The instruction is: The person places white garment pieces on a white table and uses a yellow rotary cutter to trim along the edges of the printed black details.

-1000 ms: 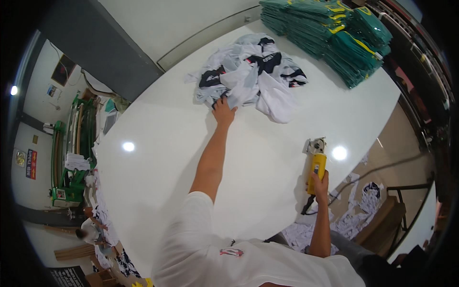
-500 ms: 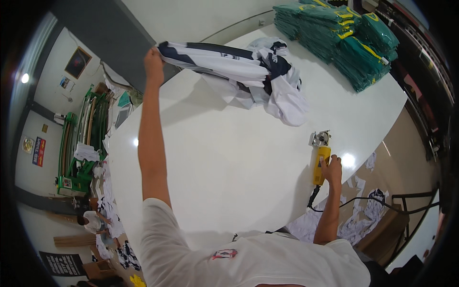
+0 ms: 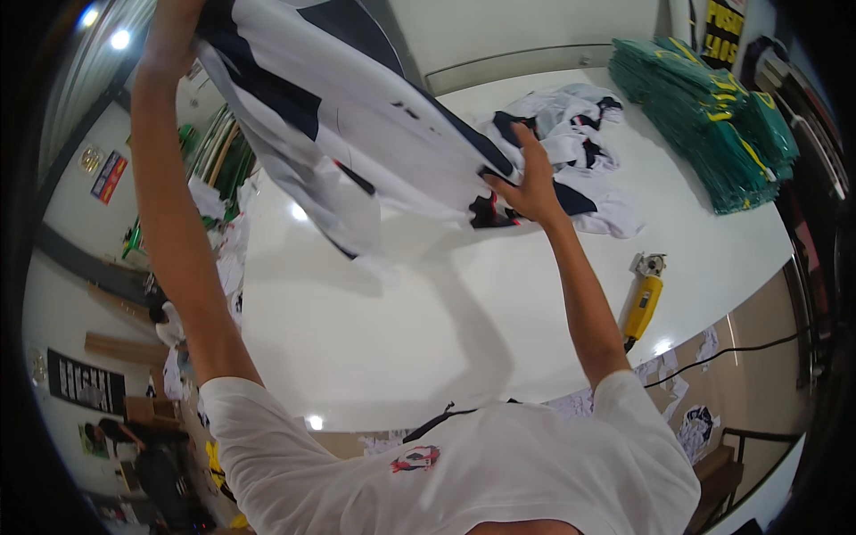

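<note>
My left hand (image 3: 171, 40) is raised at the upper left, closed on one end of a white and dark navy printed jersey fabric (image 3: 392, 120). The fabric hangs stretched from it across the table (image 3: 374, 339), its lower edge lifted and slightly blurred. At the other end of the cloth is my right hand (image 3: 538, 183), with thumb and fingers spread apart. Behind that hand lies a crumpled heap of similar white and navy cloth (image 3: 580, 134). On the table's right side, away from both hands, rests a yellow handheld electric rotary cutter (image 3: 644, 303) with a round blade head.
Stacks of green garments in clear bags (image 3: 713, 134) stand at the table's far right. A black cable (image 3: 731, 352) runs off to the right. Cloth scraps (image 3: 695, 428) litter the floor. A person (image 3: 147, 455) is at the lower left, beyond the table.
My right hand has let go of the rotary cutter and moved up to the cloth. My left hand has lifted its end of the fabric higher, opening it out. The view has shifted.
</note>
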Motion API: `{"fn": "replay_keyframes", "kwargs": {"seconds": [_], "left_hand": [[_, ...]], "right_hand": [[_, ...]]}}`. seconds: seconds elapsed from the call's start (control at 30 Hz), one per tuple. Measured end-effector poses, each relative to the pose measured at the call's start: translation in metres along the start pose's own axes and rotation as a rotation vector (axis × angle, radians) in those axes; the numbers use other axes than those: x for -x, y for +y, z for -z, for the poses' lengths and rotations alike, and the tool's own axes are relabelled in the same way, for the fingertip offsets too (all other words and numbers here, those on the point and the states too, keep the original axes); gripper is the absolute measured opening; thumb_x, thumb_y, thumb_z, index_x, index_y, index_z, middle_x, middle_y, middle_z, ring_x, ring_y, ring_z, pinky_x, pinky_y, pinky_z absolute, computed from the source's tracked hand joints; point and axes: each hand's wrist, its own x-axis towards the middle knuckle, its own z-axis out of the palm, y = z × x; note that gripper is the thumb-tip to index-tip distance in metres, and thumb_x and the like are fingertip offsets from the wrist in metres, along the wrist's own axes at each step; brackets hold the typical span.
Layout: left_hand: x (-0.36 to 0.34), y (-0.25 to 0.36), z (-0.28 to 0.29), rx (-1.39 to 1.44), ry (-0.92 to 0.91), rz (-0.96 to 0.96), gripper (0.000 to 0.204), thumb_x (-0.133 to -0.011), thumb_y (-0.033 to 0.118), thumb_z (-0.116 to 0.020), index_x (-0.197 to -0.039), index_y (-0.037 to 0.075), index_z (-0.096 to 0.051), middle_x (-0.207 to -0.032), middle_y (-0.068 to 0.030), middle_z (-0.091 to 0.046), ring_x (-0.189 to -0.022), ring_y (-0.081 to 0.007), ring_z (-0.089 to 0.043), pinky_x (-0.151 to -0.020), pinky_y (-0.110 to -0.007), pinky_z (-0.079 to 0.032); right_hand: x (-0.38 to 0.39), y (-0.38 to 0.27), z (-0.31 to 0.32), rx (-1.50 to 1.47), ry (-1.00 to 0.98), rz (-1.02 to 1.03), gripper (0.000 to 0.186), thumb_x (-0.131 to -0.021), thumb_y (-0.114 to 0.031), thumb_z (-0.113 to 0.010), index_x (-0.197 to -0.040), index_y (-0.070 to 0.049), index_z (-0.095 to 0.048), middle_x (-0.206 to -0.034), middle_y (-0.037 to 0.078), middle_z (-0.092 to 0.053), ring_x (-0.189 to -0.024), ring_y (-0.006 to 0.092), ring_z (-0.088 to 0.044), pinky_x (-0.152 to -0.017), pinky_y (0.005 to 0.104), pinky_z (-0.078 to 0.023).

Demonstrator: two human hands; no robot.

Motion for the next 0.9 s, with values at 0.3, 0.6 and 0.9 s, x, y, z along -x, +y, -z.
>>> {"fn": "replay_keyframes", "kwargs": {"seconds": [0.3, 0.6, 0.9], "left_hand": [[0.228, 0.016, 0.235, -1.035, -0.422, 0.412, 0.039, -0.080, 0.030, -0.091, -0.096, 0.002, -0.069, -0.084, -0.0011, -0.065, -0.085, -0.0119, -0.060, -0.084, -0.030, -0.049], [0.366, -0.105, 0.358, -0.656, -0.318, 0.524, 0.015, -0.091, 0.011, -0.080, -0.092, 0.003, -0.068, -0.083, 0.0002, -0.063, -0.081, -0.0103, -0.054, -0.083, -0.030, -0.045], [0.619, -0.255, 0.341, -1.082, 0.263, 0.710, 0.048, -0.078, 0.013, -0.072, -0.124, -0.001, -0.071, -0.116, -0.0267, -0.072, -0.115, -0.0405, -0.068, -0.101, -0.045, -0.052]], "right_hand": [[-0.056, 0.033, 0.024, -0.172, -0.466, -0.343, 0.036, -0.085, -0.017, -0.081, -0.117, -0.001, -0.075, -0.099, 0.004, -0.070, -0.094, 0.0134, -0.061, -0.084, 0.0295, -0.049], [-0.208, -0.084, 0.087, 0.157, -0.229, -0.103, 0.040, -0.085, -0.001, -0.058, -0.122, 0.002, -0.071, -0.097, 0.005, -0.072, -0.090, 0.0122, -0.065, -0.083, 0.0267, -0.051], [-0.153, -0.119, 0.120, 0.512, 0.253, 0.077, 0.046, -0.092, -0.011, -0.056, -0.134, 0.004, -0.066, -0.090, 0.012, -0.071, -0.074, 0.0141, -0.063, -0.069, 0.0302, -0.051]]}}
